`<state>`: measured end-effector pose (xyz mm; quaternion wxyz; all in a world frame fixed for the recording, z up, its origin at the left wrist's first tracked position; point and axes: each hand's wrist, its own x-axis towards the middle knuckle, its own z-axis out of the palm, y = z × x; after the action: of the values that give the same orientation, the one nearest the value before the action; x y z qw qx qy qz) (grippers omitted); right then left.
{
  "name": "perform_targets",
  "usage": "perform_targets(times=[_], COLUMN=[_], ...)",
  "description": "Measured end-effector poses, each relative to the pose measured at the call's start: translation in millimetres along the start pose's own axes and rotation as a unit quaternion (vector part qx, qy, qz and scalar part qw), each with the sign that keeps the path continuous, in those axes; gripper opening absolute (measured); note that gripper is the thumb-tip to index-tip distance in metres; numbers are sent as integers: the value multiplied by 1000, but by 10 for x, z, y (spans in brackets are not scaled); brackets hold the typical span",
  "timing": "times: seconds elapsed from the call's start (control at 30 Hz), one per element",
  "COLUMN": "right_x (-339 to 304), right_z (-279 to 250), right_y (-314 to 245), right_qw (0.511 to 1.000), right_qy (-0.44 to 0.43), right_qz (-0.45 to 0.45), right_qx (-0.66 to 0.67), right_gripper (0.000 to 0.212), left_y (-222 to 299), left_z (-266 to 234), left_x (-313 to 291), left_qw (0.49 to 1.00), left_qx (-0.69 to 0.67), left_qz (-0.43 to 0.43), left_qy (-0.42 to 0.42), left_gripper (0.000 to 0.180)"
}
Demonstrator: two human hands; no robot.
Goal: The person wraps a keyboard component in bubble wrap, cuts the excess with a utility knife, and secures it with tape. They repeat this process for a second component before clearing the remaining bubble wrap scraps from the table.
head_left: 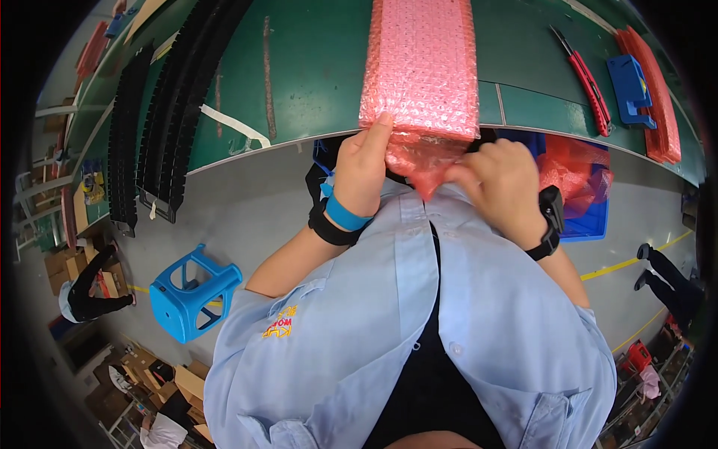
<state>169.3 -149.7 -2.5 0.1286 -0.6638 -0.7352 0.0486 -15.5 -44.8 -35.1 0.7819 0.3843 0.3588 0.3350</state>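
A long package wrapped in pink bubble wrap [420,63] lies on the green workbench [314,67], its near end hanging over the bench edge. My left hand [360,168] presses its thumb on the package's near left corner. My right hand [499,183] pinches the loose flap of pink bubble wrap [419,159] below the near end. Both wrists wear black bands, and the left one also has a blue band.
Stacked black trays [161,112] lie at the bench's left. A red utility knife [583,75], a blue holder [628,90] and red strips [658,90] sit at the right. A blue bin [591,217] with pink wrap is below the bench. A blue stool [193,293] stands on the floor.
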Motion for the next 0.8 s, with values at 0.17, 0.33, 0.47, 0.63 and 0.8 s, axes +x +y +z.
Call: perform_targets(times=[0.17,0.33,0.47,0.63,0.8], right_x=[-26,37,62,5,-292], right_z=[-9,426,579,829,1740], right_y=[125,-9,66,156,712], right_qw=[951,776,797,849,964], right_qy=[-73,-11,-42,-54,8], right_qz=[252,251,228,154,-11], right_qx=[161,579,557,503,264], right_gripper=[24,22,22,27,34], left_y=[-15,-110,-337,-766,-805], left_z=[45,89,-105,-265,-180], left_x=[-23,-18,100,442,628], left_qw=[1000,993,955,897,931], left_qx=[-2,82,248,402,356], left_qz=[-7,-32,-60,56,-25], left_qy=[-27,-84,-149,-176,-78], left_gripper=[31,25,20,23,23])
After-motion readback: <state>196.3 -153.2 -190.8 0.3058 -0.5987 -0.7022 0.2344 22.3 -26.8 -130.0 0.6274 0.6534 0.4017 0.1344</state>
